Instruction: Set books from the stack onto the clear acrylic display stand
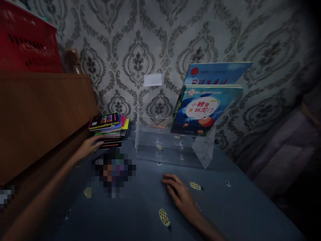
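On the left, my left hand (89,146) reaches toward a stack of books (109,129), fingers stretched out along its near side. Whether the fingertips touch the books I cannot tell. My right hand (177,190) rests low over the blue tablecloth (140,211), its fingers loosely extended and holding nothing. Beyond it stands a clear plastic tiered rack (163,152). At the rack's right side, a blue picture book (200,110) leans upright, and a second blue book (218,73) rises behind it. A pixelated item (115,170) lies near my left hand; its kind is hidden.
A wooden cabinet (45,117) borders the table on the left, with a red basket (27,42) on top. Patterned wallpaper (137,60) covers the wall behind, and a blank white label (153,80) shows above the rack. Pale fabric (283,150) hangs at the right.
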The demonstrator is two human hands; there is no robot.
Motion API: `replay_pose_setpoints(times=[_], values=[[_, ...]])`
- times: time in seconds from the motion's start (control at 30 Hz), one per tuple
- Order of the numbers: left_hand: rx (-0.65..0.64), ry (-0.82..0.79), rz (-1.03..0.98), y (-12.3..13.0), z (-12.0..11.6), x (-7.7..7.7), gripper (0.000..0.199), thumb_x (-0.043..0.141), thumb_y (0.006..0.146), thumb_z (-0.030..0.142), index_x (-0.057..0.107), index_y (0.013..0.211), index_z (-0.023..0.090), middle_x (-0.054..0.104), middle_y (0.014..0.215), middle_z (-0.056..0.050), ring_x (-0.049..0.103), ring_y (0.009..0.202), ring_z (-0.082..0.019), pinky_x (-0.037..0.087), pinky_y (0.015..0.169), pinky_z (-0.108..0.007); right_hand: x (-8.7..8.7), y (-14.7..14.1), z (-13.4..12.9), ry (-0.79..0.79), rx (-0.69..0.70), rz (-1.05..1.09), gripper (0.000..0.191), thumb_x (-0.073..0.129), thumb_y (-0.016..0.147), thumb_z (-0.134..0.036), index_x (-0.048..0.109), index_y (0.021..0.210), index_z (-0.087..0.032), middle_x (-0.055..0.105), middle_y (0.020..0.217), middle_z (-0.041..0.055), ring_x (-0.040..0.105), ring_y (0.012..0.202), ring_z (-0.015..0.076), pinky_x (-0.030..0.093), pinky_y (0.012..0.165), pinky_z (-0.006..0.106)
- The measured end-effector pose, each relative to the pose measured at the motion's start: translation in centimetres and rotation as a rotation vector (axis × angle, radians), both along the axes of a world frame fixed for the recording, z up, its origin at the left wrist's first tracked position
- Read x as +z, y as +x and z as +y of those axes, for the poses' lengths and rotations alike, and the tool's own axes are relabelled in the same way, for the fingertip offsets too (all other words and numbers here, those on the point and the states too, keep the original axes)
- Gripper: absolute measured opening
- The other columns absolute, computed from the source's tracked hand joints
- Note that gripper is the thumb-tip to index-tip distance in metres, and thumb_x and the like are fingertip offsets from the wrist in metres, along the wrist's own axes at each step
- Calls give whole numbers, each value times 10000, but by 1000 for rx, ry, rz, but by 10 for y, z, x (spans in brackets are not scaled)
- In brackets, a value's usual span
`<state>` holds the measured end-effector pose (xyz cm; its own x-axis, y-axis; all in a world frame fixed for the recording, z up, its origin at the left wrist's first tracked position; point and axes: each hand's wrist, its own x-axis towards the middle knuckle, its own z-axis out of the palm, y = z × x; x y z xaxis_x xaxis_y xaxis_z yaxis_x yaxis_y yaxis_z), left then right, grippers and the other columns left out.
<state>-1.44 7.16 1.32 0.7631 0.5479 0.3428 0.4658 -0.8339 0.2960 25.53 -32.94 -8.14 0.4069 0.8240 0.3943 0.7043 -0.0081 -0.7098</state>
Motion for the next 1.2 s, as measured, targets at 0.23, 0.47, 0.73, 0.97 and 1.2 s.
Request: replay_pose_setpoints(times=[0.23,0.47,0.73,0.97,1.2], values=[[302,255,61,63,52,11,495,345,992,406,673,1232,125,651,1177,-188,596,1136,-344,466,1003,-493,1,0,-3,-37,-3,13,298,467,967,-315,739,1065,-242,670,1270,130,644,1200,275,529,1038,473],[302,276,97,80,85,13,440,371,996,408,687,1205,185,664,1163,-134,589,1130,-292,437,1036,-436,-3,4,-2,-88,10,7,325,441,987,-327,732,1086,-220,645,1293,148,620,1228,284,513,1047,487],[313,284,53,69,54,-5,469,348,1004,386,573,1325,129,602,1297,-175,557,1200,-316,448,1017,-447,7,0,0,-51,37,-11,301,448,971,-265,731,1062,-219,664,1225,138,647,1163,270,535,1006,460],[313,156,111,24,-62,-79,507,371,1008,451,522,1398,165,515,1448,-177,479,1334,-346,420,1050,-525,8,-3,1,-45,62,-44,294,461,952,-213,728,1077,-218,658,1208,125,639,1152,258,527,1007,455],[237,124,199,10,-108,-85,509,376,1001,449,543,1403,185,548,1447,-151,512,1324,-323,402,1081,-496,7,-5,1,-20,64,-72,295,472,940,-176,727,1080,-222,656,1196,114,637,1140,249,525,995,444]])
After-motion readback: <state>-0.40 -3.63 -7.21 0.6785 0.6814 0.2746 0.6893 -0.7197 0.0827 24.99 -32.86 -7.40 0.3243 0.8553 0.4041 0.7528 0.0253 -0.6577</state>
